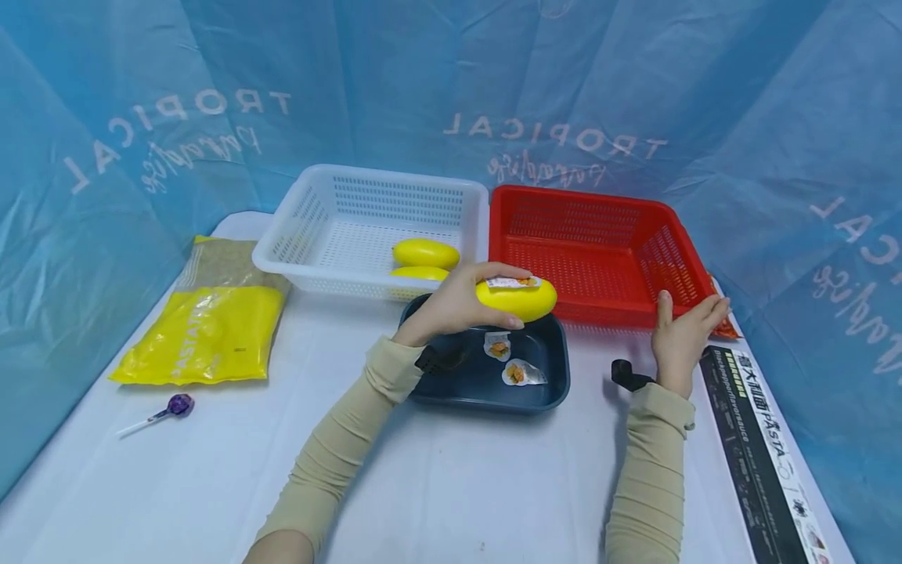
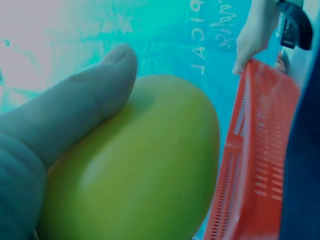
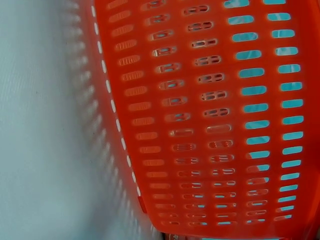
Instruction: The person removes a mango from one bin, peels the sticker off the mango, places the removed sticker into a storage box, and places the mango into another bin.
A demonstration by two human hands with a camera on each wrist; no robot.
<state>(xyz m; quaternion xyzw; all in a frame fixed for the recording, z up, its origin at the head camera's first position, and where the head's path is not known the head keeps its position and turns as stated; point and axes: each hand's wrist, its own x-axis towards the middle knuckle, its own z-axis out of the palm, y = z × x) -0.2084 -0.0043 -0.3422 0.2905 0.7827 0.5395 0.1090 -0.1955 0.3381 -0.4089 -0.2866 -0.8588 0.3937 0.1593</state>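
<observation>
My left hand (image 1: pixel 461 301) holds a smooth yellow mango (image 1: pixel 517 301) over the dark blue tray (image 1: pixel 486 404), thumb and fingers on its opposite sides. A white label with a small orange picture lies along the mango's top. Seen from the left wrist, the thumb (image 2: pixel 95 87) presses on the mango (image 2: pixel 150 165). Two small stickers with food pictures (image 1: pixel 497 346) lie in the tray. At the near right corner of the red basket (image 1: pixel 585 317) is my right hand (image 1: pixel 685 341), fingers extended and spread at the rim. The right wrist view shows only the basket's slotted wall (image 3: pixel 200 120).
Left of the red basket stands a white basket (image 1: pixel 282 262) with yellow mangoes (image 1: pixel 426 253) inside. A yellow pasta bag (image 1: pixel 204 329) and a purple lollipop (image 1: pixel 180 404) lie at left. On the right are a long black pasta box (image 1: pixel 757 462) and a red packet (image 1: pixel 727 329).
</observation>
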